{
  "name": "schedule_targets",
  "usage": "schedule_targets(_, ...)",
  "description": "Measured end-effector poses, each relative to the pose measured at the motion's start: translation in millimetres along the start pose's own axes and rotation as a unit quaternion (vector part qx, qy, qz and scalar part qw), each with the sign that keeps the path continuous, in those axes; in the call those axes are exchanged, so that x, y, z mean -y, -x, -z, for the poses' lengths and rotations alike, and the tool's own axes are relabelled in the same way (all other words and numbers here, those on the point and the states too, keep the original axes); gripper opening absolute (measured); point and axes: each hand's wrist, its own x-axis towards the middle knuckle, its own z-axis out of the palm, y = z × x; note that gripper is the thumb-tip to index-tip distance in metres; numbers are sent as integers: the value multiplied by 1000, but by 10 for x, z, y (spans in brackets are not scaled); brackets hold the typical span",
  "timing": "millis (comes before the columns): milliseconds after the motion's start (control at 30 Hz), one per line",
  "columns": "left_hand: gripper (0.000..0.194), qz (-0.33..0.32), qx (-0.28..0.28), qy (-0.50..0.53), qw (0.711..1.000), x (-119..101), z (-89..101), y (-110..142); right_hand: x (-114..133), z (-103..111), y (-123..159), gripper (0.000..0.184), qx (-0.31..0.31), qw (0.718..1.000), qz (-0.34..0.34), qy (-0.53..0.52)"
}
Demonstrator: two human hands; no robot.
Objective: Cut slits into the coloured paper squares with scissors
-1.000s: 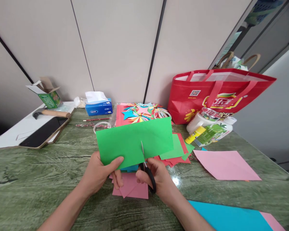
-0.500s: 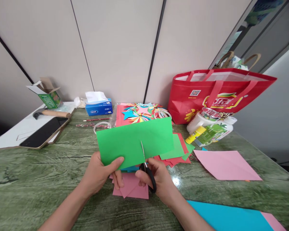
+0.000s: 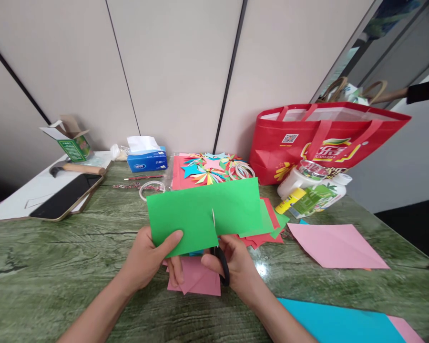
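My left hand pinches the lower left part of a folded green paper sheet, thumb on its front, holding it upright above the table. My right hand grips black-handled scissors; their blade pokes up through the sheet's lower edge near its middle. Under both hands lie folded pink papers on the green marbled table.
Behind the sheet: red and green paper squares, coloured paper stars, tape rings, a tissue box. Right: red bag, glue stick, pink sheet, blue sheet. Left: phone. Another person's sleeve far right.
The green sheet shifted slightly right and down, and the scissors sit a little deeper in the cut. A person's sleeve has appeared at the far right edge.
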Motion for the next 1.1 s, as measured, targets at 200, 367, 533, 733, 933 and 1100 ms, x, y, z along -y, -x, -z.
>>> schedule_targets(200,35,13,16,-21,1000,4,4,5,28,0,-3,46,4,999,6,-41)
schedule_targets(367,33,16,7,-10,1000,-9,0,7,16,2,-9,45,-7,998,-12,-54)
schedule_targets(533,30,19,0,-5,1000,-3,-5,5,-20,2,-16,46,-33,997,-22,-68)
schedule_targets(733,30,35,18,5,999,-20,-17,15,-2,7,-13,43,-35,995,-31,-93)
schedule_targets(933,29,30,15,15,999,4,-16,20,1,2,-7,41,-34,994,-21,-99)
schedule_targets(1100,28,35,13,20,999,4,-20,14,-7,-4,-15,44,-43,995,-16,-92)
